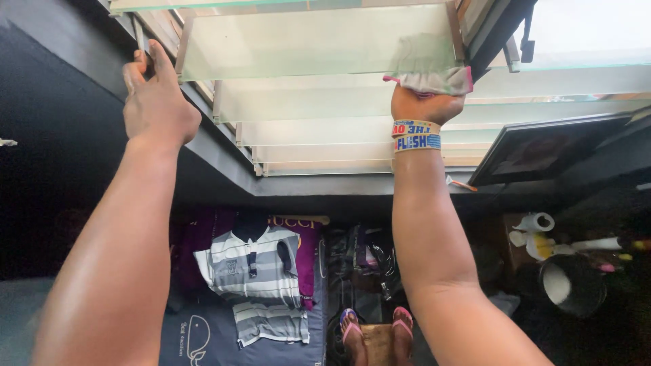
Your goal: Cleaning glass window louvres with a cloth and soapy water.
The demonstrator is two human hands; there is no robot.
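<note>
Two hands are up at a window made of frosted glass slats, and the person looks to be partway through wiping them. Right hand (426, 105) has its fingers curled tight around a bunched-up rag (434, 78), greyish with a pink edge, and it's pressed right against the lower edge of the top glass slat (312, 41), near that slat's right end. Left hand (157, 98) isn't holding anything loose; its fingers are fairly straight and close together, resting on the dark window frame (146, 47) at the left end of the same slat, like it's steadying things. Judging progress is tricky: the slats below (325, 129) all look about equally cloudy, so it's hard to tell which ones have been done already. Best guess is the top one is being worked on now and the rest of the stack may be waiting. Way down below there's a striped shirt (254, 271) laid out on bedding, plus the person's feet in pink sandals (376, 329) on a stool.
</note>
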